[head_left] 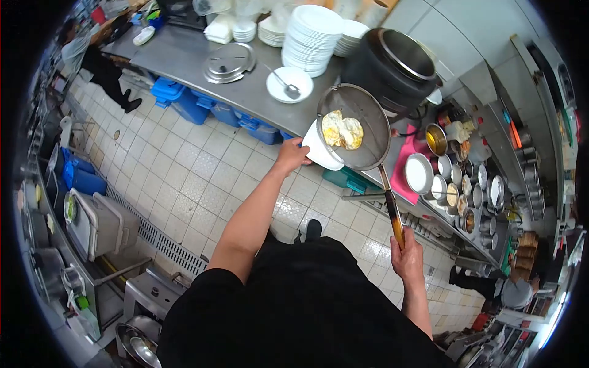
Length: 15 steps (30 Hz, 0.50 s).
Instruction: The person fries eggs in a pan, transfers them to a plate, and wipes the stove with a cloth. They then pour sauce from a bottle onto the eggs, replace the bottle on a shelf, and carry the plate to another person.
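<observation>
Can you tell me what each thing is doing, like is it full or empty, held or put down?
Strainer: held up by right hand, two fried eggs in it.
Plate: held tilted by left hand, under the strainer, looks empty.
Big pot: open, no lid.
Lid: lying on the counter.
Bowl: spoon inside.
Plate stack: piled up.

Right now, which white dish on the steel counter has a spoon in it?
The lone small plate beside the tall stack of plates; the others are stacked, spoonless.
</observation>
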Each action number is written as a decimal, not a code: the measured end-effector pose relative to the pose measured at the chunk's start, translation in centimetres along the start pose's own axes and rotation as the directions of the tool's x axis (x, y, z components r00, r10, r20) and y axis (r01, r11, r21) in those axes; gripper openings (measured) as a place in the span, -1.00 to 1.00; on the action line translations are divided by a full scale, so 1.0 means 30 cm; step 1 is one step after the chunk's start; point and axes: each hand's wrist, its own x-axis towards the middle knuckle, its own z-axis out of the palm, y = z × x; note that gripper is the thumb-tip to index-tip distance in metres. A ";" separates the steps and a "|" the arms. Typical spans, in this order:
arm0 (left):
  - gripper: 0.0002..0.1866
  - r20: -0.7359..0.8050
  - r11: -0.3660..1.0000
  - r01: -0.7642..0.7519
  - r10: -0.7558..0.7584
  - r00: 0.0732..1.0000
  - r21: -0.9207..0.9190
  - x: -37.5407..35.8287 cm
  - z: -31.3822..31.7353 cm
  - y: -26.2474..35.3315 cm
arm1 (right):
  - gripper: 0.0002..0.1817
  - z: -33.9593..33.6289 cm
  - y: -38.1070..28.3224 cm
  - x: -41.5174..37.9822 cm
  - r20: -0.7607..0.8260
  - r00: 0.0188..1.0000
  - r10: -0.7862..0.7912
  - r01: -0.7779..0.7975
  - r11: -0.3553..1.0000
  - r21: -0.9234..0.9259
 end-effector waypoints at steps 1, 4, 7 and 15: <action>-0.74 -0.020 1.000 -0.023 0.023 1.000 -0.005 -0.011 -0.048 0.017 | -0.67 0.005 -0.031 0.010 0.005 1.000 -0.022 0.022 1.000 -0.005; -0.75 -0.073 0.998 -0.059 0.058 0.996 -0.015 -0.035 -0.196 0.063 | -0.67 0.020 -0.137 0.042 -0.027 0.993 -0.115 0.114 0.992 -0.047; -0.74 -0.107 0.996 -0.079 0.075 0.991 -0.033 -0.059 -0.327 0.119 | -0.69 0.025 -0.261 0.087 -0.059 0.983 -0.173 0.165 0.980 -0.111; -0.70 -0.265 0.992 -0.098 0.074 0.961 -0.080 -0.064 -0.654 0.202 | -0.68 0.099 -0.522 0.321 -0.153 0.948 -0.278 0.277 0.960 -0.025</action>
